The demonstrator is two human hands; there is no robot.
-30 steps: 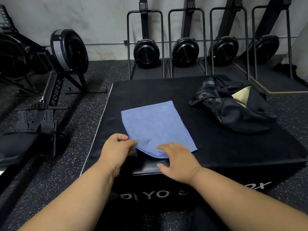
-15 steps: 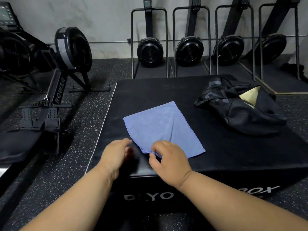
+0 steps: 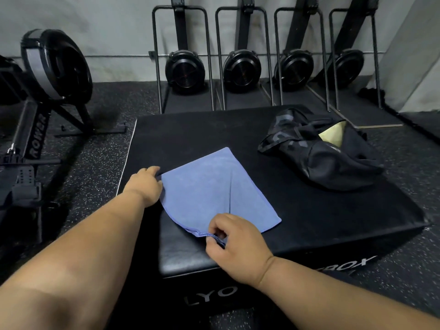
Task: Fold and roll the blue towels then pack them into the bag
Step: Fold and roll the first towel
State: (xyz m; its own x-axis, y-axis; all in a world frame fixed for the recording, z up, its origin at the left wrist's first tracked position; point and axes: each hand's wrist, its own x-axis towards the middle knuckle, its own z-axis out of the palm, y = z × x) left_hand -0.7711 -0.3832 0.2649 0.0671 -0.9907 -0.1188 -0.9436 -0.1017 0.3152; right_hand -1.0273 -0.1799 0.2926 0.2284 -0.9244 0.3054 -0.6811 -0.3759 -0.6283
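Blue towel (image 3: 214,186), black bag (image 3: 328,160)

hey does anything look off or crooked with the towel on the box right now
Slightly. The blue towel lies skewed to the black box's edges, with a crease down its middle, and its near corner is lifted, pinched by the right hand. The left hand touches its far-left corner.

Left hand (image 3: 145,184) moved from near edge up to far-left corner of blue towel (image 3: 214,189), now at that corner. Right hand (image 3: 234,246) shifted from flat press to pinching near hem, hem lifted and bunched. Crease formed down towel middle.
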